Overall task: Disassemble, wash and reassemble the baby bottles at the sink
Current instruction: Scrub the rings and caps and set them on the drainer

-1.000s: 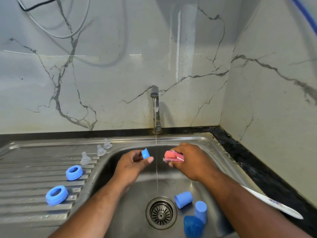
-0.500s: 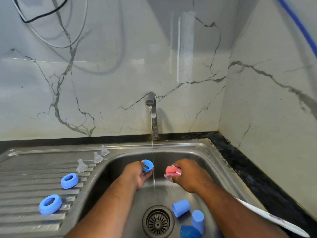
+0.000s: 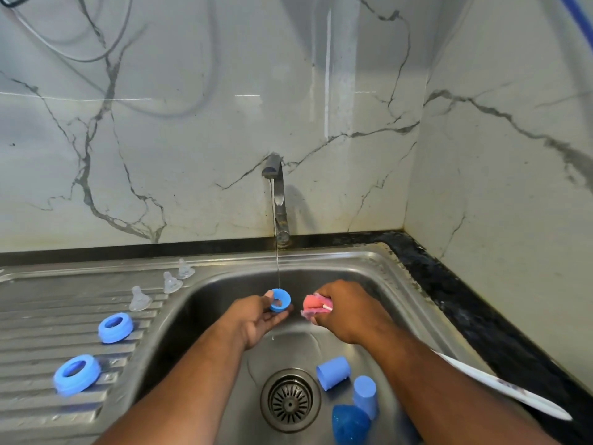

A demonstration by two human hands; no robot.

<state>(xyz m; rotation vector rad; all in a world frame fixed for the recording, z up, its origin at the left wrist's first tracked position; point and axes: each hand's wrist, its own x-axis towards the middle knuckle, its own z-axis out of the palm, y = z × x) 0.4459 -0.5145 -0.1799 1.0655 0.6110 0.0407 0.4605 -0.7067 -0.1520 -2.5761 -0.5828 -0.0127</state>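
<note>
My left hand [image 3: 256,319] holds a blue bottle ring [image 3: 279,300] under the thin stream of water from the tap [image 3: 278,200]. My right hand [image 3: 345,311] grips a pink sponge [image 3: 316,304] just right of the stream. Two more blue rings [image 3: 115,327] [image 3: 76,374] lie on the drainboard [image 3: 38,329], with three clear teats [image 3: 140,298] [image 3: 171,282] [image 3: 185,268] behind them. In the basin [image 3: 224,290] near the drain [image 3: 290,400] lie two blue caps [image 3: 333,372] [image 3: 365,396] and a darker blue piece [image 3: 350,423].
A long white object [image 3: 500,388] lies along the sink's right rim, partly under my right forearm. Black countertop [image 3: 465,303] runs along the right side. Marble walls close in behind and to the right. Cables hang at the top left.
My left hand turned the blue ring so its opening faces up and brought it under the stream. Both hands sank lower into the basin; the sponge stays in my right hand.
</note>
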